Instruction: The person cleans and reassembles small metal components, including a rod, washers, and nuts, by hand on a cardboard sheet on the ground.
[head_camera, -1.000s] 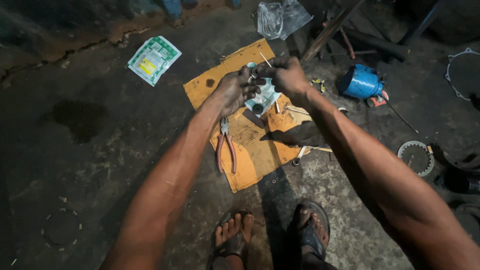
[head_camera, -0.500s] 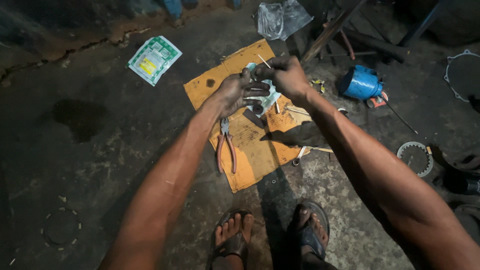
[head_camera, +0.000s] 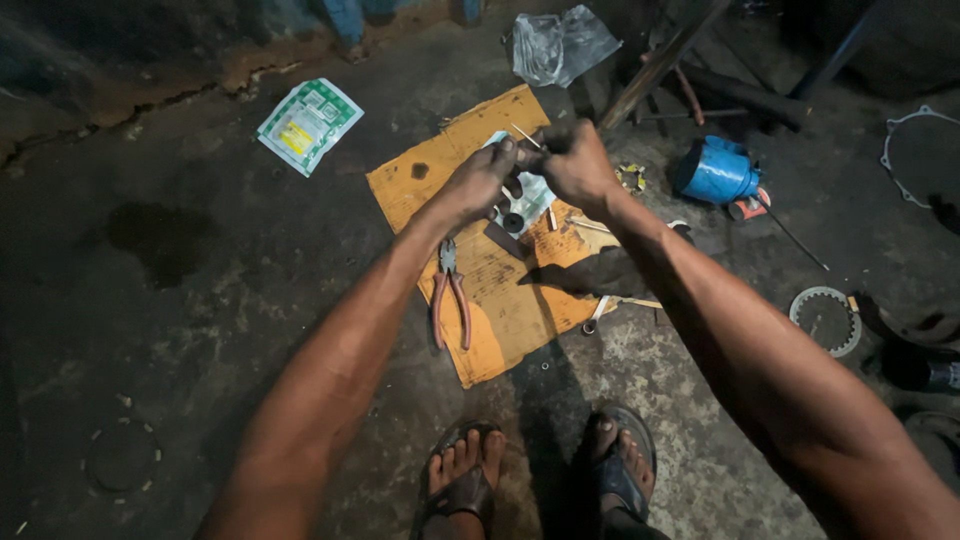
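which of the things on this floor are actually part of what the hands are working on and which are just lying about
In use: left hand and right hand, together on a thin pin; small parts beneath; cardboard sheet.

Lying about: pliers, green packet, blue canister, toothed ring, plastic bag.

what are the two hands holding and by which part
Left hand and right hand meet over the cardboard sheet, pinching a small, thin part between their fingertips; what it is and where it is gripped cannot be told.
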